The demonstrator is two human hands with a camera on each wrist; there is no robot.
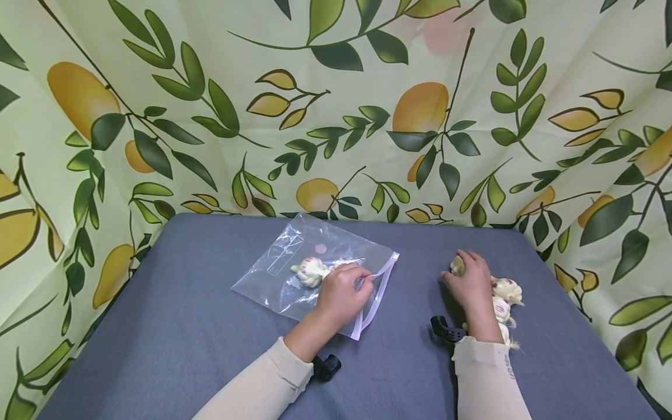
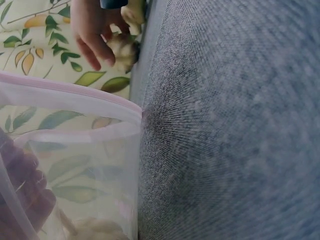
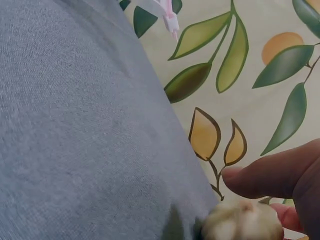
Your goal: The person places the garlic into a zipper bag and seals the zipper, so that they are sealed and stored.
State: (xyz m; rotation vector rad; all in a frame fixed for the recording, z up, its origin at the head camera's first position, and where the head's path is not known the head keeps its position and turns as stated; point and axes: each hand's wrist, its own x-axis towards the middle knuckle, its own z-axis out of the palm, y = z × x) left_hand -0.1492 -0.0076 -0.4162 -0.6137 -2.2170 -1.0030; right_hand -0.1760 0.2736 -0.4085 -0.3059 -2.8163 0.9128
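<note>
Garlic bulb [image 1: 458,266], pale and rounded, is pinched in the right hand [image 1: 473,283], the left hand [image 1: 343,291] gripping a clear bag [image 1: 268,280].

Fruit-Print Fabric [image 1: 362,87] Surrounds a Grey-Blue Tabletop [image 1: 184,326]

The cream fabric hangs upright along the far side and continues down the left and right sides, with soft creases. Its print mixes rounded orange-yellow fruits [image 1: 420,108], green leaf sprigs [image 1: 175,90], some pale and some dark, and yellow leaves [image 1: 268,104] with dark outlines on thin brown stems. A faint pink patch [image 1: 441,35] shows high on the far side, right of the middle. The tabletop's far edge runs nearly straight across, close against the fabric. Its surface looks matt and plain in colour, and the left wrist view shows a fine, flecked weave.
</note>
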